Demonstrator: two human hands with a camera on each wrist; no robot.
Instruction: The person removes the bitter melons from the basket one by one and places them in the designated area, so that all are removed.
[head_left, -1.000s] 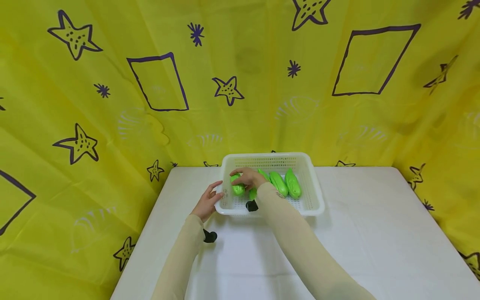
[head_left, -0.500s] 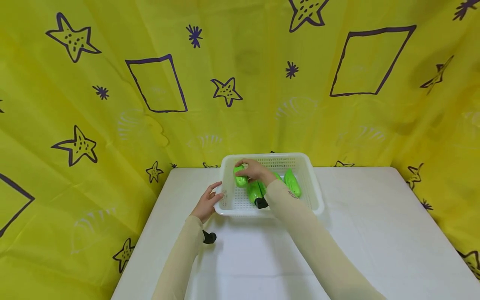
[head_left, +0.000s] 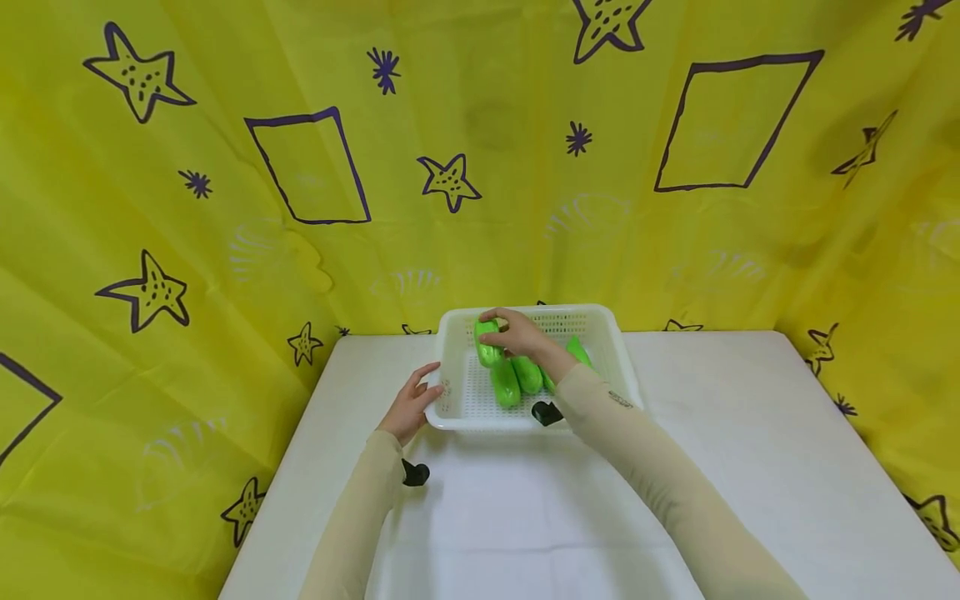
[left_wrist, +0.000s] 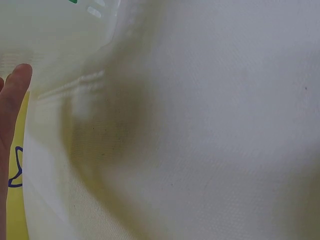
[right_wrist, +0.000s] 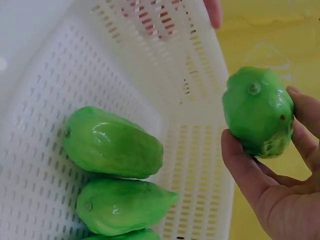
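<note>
My right hand point(head_left: 525, 337) pinches a green papaya point(right_wrist: 257, 107) between thumb and fingers, near the back left of a white perforated basket point(head_left: 628, 367). In the right wrist view this papaya overlaps the basket's rim, stem end facing the camera. Below it, one papaya point(head_left: 506, 387) lies on the basket floor beside a second papaya point(head_left: 528, 376). More green fruit farther right is partly hidden by my right forearm. My left hand point(head_left: 406, 410) rests against the basket's left side with extended fingers; the left wrist view catches only a finger point(left_wrist: 19, 85) along the wall.
A white-covered table point(head_left: 720, 433) carries the basket near its back edge. Yellow curtain point(head_left: 510, 250) with star drawings hangs close behind and along both sides. Black wrist-camera parts point(head_left: 546, 412) project from under the sleeves.
The right hand has lifted the papaya from the basket's left part, moving it up and slightly right. More of the papayas below shows. The left hand has stayed at the basket's side.
</note>
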